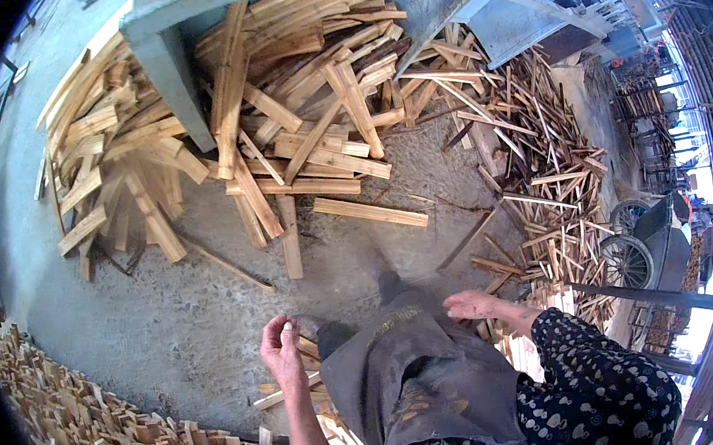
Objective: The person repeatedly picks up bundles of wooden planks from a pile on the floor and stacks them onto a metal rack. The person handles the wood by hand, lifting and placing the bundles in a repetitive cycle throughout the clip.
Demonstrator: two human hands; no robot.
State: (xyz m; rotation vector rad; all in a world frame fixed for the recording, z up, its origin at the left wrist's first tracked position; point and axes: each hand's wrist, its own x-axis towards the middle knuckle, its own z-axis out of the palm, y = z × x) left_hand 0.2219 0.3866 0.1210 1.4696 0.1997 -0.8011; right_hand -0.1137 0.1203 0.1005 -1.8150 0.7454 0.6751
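Note:
My left hand (281,347) hangs in the air beside the grey apron (398,358) I wear. Its fingers curl loosely, the thumb stands a little apart, and nothing shows in it. On the other side of the apron is my right hand (470,304), held out with fingers loosely extended and empty. Neither hand touches any wood. Ahead on the concrete floor lies a large jumbled heap of sawn wooden slats (311,131). One loose slat (370,212) lies at the heap's near edge. My blurred foot (388,282) shows beyond the apron.
A grey metal machine frame (173,76) stands over the heap. Thin offcut strips (540,131) pile up at the right, by a wheeled cart (662,245). Many short wood pieces (134,432) cover the lower left. More slats (292,390) lie close to my left hand.

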